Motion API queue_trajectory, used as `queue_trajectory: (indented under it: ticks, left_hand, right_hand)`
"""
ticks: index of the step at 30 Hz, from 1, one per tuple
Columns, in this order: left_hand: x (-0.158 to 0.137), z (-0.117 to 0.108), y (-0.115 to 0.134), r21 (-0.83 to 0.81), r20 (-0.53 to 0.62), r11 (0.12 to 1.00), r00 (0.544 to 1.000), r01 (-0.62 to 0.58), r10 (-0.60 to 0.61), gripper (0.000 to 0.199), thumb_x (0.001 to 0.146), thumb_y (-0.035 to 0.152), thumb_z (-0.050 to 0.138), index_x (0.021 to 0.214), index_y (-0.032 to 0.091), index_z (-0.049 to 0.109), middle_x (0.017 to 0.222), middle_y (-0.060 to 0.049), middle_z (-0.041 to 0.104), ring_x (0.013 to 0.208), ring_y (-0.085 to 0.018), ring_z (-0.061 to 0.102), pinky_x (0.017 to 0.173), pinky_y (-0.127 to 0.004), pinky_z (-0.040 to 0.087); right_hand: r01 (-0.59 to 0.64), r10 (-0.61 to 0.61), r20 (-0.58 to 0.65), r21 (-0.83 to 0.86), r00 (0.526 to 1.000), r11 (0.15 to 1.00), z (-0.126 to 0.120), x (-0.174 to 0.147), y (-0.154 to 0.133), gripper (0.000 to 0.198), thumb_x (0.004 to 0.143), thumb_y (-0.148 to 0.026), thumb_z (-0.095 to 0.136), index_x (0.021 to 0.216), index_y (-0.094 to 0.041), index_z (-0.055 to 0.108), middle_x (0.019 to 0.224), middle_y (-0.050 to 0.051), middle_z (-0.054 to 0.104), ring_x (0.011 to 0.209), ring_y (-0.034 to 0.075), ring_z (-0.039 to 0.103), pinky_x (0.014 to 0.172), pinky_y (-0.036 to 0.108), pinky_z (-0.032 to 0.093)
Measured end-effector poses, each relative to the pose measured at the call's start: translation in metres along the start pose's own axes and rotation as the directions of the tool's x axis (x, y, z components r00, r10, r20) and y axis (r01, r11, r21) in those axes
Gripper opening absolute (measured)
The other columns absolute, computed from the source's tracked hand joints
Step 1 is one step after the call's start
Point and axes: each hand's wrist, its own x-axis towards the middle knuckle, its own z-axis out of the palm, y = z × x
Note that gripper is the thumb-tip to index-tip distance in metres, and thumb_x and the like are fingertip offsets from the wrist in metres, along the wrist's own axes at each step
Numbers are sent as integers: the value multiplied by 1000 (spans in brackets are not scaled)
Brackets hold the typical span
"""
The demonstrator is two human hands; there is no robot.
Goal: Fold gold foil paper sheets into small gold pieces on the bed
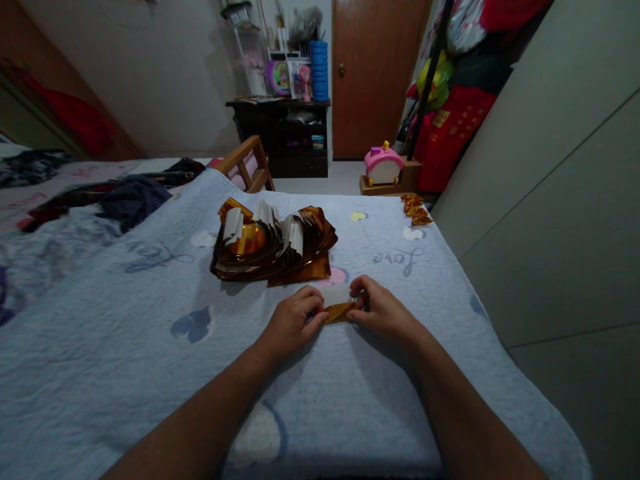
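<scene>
A: Head view, quick: what've u got & where?

B: A foil strip, right in front of me on the blue cloth, gold along the near edge, pale part away from me

A: State of ur fingers?

B: My left hand: thumb + fingertips pinched on the left end. My right hand: same on the right end, thumb on the gold, forefinger up by the far pale corner; can't tell if the tips meet behind it, fingers block that

A: Which way's it lie?

B: Long axis approx. side to side, hand to hand, gold band slanting a bit, its right end farther from me. So it's between the two: right of my left fingertips, left of my right ones. Neither's nearer, both touching

A: Anything else close?

B: Yep, big foil stack just beyond, off to the left, so the left's nearer it, not touching afaict. Few crumpled gold pieces at the cloth's far right corner, well apart from both hands
</scene>
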Motion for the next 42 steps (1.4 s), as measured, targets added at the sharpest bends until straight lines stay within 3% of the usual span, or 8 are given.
queue_trajectory:
  ticks: [5,13,18,23,34,42]
  left_hand:
    - [0,0,0,22,-5,1000,1000,0,1,11,87,17,59,77,17,62,96,-6,64,87,-18,63,78,-31,50]
    - [0,0,1,43,-20,999,1000,-10,11,8,85,16,60,77,18,61,93,-4,65,83,-18,63,75,-29,49]
    - [1,0,2,61,-20,998,1000,-6,7,7,85,16,59,79,19,61,91,-4,65,82,-18,63,75,-29,49]
    - [1,0,3,68,-23,998,1000,4,-2,8,86,15,57,79,18,60,90,-4,64,81,-18,62,74,-29,48]
    - [1,5,2,110,-49,994,999,-9,14,10,87,15,53,78,19,56,84,-3,59,78,-18,59,70,-29,45]
    - [2,8,3,103,-65,995,998,-3,10,10,87,12,53,82,19,57,85,-3,58,78,-18,59,69,-29,45]
  right_hand:
    - [-1,2,9,-36,1000,999,-6,-1,2,41,71,-11,71,104,-21,49,88,0,55,73,14,51,65,27,42]
    - [42,-49,-36,-182,998,982,-4,-1,-7,16,79,-16,68,90,-21,57,87,2,57,72,15,49,64,27,38]
    - [11,-21,-45,-207,999,978,0,1,-8,16,82,-16,66,96,-20,61,84,2,59,72,16,51,65,28,37]
    - [-7,-14,-69,-289,997,957,5,4,-7,10,81,-15,64,89,-19,59,88,3,60,79,16,53,70,28,38]
    - [-53,-10,-151,-407,988,912,16,7,-1,14,81,-21,64,94,-20,58,92,4,62,84,18,55,74,30,38]
    - [-97,41,-149,-396,988,913,15,7,-7,18,81,-21,65,97,-19,56,93,5,63,82,19,56,72,30,36]
